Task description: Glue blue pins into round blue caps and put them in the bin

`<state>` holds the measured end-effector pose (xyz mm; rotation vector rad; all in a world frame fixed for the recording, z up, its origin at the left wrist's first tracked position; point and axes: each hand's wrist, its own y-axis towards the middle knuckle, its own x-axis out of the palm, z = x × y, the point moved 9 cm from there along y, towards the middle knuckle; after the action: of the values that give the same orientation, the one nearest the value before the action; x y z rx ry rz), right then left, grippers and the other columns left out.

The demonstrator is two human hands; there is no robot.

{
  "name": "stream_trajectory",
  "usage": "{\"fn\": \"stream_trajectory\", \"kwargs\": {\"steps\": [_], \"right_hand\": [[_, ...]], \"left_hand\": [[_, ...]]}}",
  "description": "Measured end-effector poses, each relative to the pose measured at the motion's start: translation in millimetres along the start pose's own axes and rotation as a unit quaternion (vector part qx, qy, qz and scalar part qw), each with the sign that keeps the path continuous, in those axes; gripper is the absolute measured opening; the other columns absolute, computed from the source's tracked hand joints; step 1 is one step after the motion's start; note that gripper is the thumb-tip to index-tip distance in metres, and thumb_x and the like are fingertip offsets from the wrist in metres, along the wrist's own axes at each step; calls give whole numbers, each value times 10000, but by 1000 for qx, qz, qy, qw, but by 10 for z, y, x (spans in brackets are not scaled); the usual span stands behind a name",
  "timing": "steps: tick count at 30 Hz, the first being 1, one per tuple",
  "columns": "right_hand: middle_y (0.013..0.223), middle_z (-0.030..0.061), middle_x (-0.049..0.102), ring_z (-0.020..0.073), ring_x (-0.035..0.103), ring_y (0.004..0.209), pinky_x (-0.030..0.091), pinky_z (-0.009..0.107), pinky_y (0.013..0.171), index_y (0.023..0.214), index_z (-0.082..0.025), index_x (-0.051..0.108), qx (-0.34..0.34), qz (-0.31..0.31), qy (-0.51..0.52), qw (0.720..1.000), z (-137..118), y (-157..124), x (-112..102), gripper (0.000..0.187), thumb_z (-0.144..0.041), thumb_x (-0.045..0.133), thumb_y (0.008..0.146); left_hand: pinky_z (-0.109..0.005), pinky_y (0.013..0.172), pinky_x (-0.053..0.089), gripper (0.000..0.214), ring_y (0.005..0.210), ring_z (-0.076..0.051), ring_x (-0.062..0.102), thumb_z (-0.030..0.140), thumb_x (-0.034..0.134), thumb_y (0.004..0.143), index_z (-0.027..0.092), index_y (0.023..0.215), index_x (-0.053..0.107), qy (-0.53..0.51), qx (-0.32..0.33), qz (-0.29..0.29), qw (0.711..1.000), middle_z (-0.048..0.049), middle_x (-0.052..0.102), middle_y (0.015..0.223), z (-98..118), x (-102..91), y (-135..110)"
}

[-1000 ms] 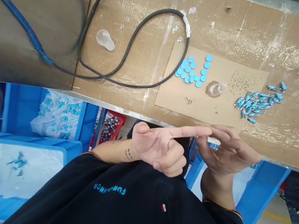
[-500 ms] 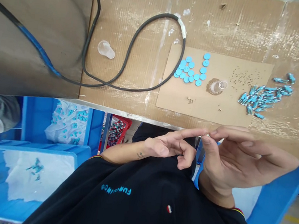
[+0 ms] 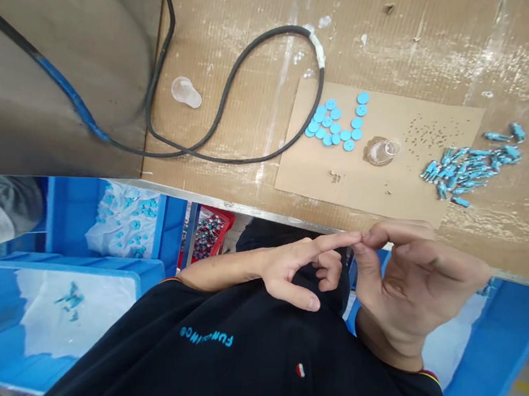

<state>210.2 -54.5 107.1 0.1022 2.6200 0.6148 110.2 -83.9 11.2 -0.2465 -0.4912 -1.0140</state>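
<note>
My left hand (image 3: 301,267) is held in front of my black shirt, just below the table edge. Its index finger points right, the thumb sticks out and the other fingers are loosely curled; it holds nothing. My right hand (image 3: 409,280) pinches thumb and forefinger together at the tip of that index finger. Whether anything tiny sits in the pinch is hidden. On the table beyond lie a cardboard sheet (image 3: 344,176), a cluster of blue discs (image 3: 336,122), a small clear cup (image 3: 383,151) and a pile of small blue parts (image 3: 471,165).
A black cable (image 3: 241,73) loops across the cardboard-covered table beside a clear plastic piece (image 3: 185,92). Below the table edge stand blue bins (image 3: 39,305) lined with white sheet and holding blue parts, a red bin (image 3: 207,229), and another blue bin (image 3: 491,354) at the right.
My left hand has turned and its curled fingers have loosened, while the index finger stays extended. My right hand has closed its pinch on that fingertip. The view has shifted slightly.
</note>
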Motion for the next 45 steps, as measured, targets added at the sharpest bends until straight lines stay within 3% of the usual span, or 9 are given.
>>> {"fn": "stream_trajectory", "kwargs": {"steps": [5, 10, 12, 18, 24, 28, 32, 39, 45], "right_hand": [[783, -52, 673, 133, 636, 675, 498, 318, 643, 854, -268, 461, -18, -4, -4, 1000, 2, 9, 35, 347, -48, 730, 847], [776, -55, 658, 119, 611, 663, 481, 297, 621, 828, -259, 422, -37, -3, -5, 999, -39, 9, 61, 369, -25, 707, 842], [770, -56, 658, 114, 602, 655, 477, 290, 605, 814, -255, 395, -50, 3, -9, 999, -71, 11, 51, 390, -17, 703, 837], [867, -64, 712, 125, 654, 743, 511, 290, 657, 851, -256, 366, -95, 36, -28, 994, -191, 8, -36, 525, 54, 779, 758], [765, -40, 698, 127, 605, 690, 489, 301, 621, 761, -239, 360, -64, 16, -23, 998, -226, 79, -7, 490, 74, 733, 814], [755, -39, 684, 118, 588, 681, 487, 287, 601, 753, -235, 379, -73, 15, -14, 997, -230, 82, 9, 472, 92, 714, 805], [746, -47, 665, 115, 582, 679, 498, 284, 612, 765, -238, 387, -79, 10, -6, 997, -194, 30, 26, 467, 100, 707, 808], [868, -52, 718, 142, 630, 753, 506, 329, 672, 828, -255, 373, -62, 30, -8, 998, -205, -16, -48, 572, 134, 780, 725], [845, -41, 729, 173, 633, 762, 499, 365, 681, 861, -268, 400, -49, 17, 11, 999, -165, -50, -36, 491, 70, 752, 803]], "left_hand": [[-337, 737, 480, 1152, 637, -149, 543, 446, 762, 802, 264, 1740, 118, 8, 16, -8, 1000, 72, 589, 731, -24, 18, -16], [-293, 722, 465, 1046, 687, -136, 542, 255, 681, 887, 435, 1727, 82, 25, 176, -28, 984, 61, 581, 803, 174, 74, -58], [-283, 706, 457, 1053, 683, -134, 534, 225, 668, 893, 456, 1724, 63, 27, 205, -29, 978, 59, 570, 810, 217, 83, -68], [-279, 712, 475, 1047, 665, -124, 517, 266, 659, 916, 436, 1727, 18, 58, 198, -37, 978, 61, 555, 819, 185, 94, -49], [-235, 667, 468, 1177, 666, -114, 541, 446, 741, 882, 395, 1714, -90, 100, 242, -39, 964, 87, 509, 776, 37, 126, -70], [-233, 662, 473, 1153, 658, -110, 529, 477, 694, 923, 363, 1702, -149, 142, 220, -44, 964, 86, 501, 777, -44, 161, -64], [-222, 664, 476, 1109, 633, -100, 500, 409, 668, 940, 385, 1701, -138, 125, 253, -36, 959, 92, 482, 765, 82, 172, -67], [-184, 595, 436, 1070, 605, -79, 483, 288, 705, 896, 343, 1741, 49, 58, 330, -8, 942, 80, 505, 773, 245, 137, -56], [-194, 625, 460, 1031, 617, -85, 488, 294, 668, 929, 364, 1734, 29, 96, 324, 1, 941, 81, 471, 769, 248, 137, -63]]}}
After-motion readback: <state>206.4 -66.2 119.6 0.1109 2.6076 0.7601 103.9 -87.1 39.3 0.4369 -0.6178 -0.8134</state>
